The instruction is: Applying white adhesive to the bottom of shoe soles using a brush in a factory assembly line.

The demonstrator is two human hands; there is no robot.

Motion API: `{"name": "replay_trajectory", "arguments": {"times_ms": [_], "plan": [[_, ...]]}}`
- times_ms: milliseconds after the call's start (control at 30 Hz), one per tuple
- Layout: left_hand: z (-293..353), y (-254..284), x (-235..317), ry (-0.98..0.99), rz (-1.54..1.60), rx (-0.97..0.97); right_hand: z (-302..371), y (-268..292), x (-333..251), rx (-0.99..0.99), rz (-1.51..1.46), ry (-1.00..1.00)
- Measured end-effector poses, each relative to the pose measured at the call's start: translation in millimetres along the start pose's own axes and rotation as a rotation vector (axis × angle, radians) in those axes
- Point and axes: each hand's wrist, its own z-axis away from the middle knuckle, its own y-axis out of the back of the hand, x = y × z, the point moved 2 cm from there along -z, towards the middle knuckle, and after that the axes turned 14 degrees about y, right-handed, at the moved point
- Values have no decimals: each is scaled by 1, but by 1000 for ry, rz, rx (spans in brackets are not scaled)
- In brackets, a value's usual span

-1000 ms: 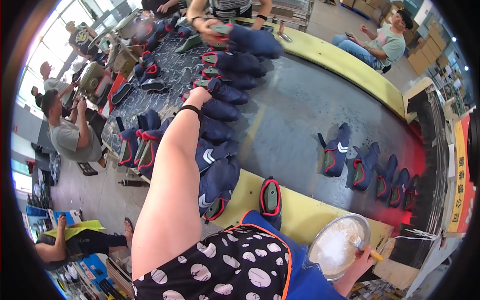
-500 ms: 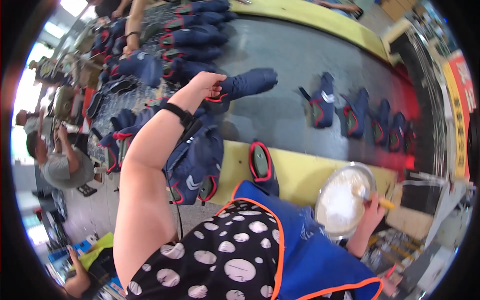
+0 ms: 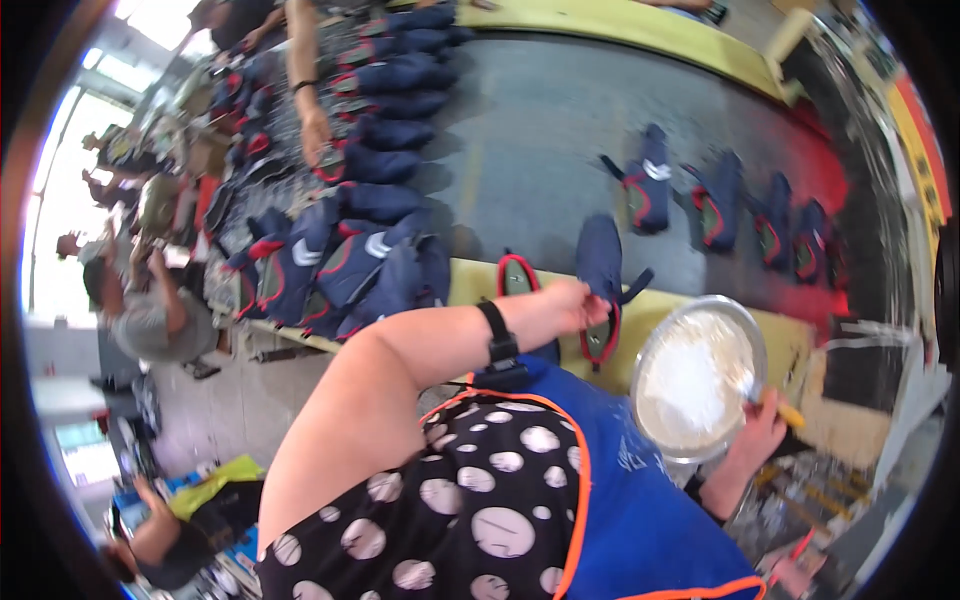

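My left hand [image 3: 572,306] is closed on the opening of a navy shoe upper [image 3: 600,245] with red trim, a green bottom and a loose strap. Its toe points away from me, over the belt's near edge. My right hand [image 3: 762,432] grips a brush by its yellow handle [image 3: 790,414]; the bristle end [image 3: 745,384] dips into white paste [image 3: 690,380]. A round metal bowl [image 3: 648,340] holds this paste, on the yellow ledge close to my apron. Partly behind my left forearm, another navy shoe upper [image 3: 518,274] lies on the ledge.
A grey conveyor belt [image 3: 530,130] runs across in front, edged by yellow boards [image 3: 640,30]. Several navy uppers [image 3: 715,205] lie on its right side. More are piled at left [image 3: 360,265] and lined up beyond. A co-worker's hand [image 3: 315,135] touches one there.
My left hand has carried the upper from the far left to beside the bowl, and turned its toe away from me. The brush stays in the bowl. The co-worker's hand has come nearer.
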Motion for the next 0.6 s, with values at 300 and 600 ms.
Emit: {"name": "replay_trajectory", "arguments": {"times_ms": [300,600], "plan": [[156,77,165,-1239,-1226,1173,-20,-3,7,-63,53,37],[222,285,343,-618,-1206,1515,-24,-23,7,-147,95,55]]}}
